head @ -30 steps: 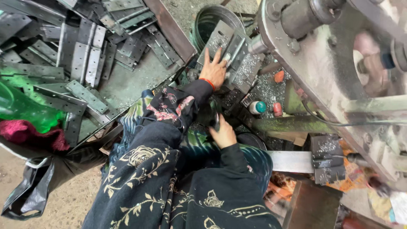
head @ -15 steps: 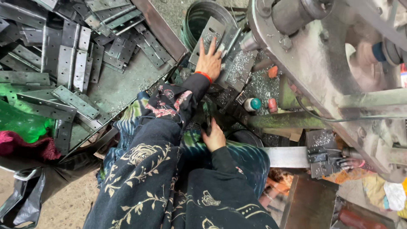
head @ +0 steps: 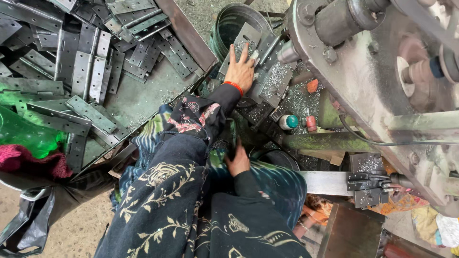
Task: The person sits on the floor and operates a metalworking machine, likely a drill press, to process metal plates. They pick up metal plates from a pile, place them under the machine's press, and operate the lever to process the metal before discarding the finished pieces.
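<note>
Left hand (head: pixel 240 70) flat, fingers spread on a grey metal plate (head: pixel 248 40) strewn with filings, beside a green bucket (head: pixel 228 24), right hand (head: pixel 237 161) resting loosely on the lap — grip unclear, tray (head: pixel 143 93) of steel hinges (head: pixel 88 71) left, grimy machine (head: pixel 382 81) right, dirt floor (head: pixel 71 224) — cluttered workshop.

Single head view, looking steeply down, close over lap; machine (head: pixel 382 86) right, hinge tray (head: pixel 143 95) left.
</note>
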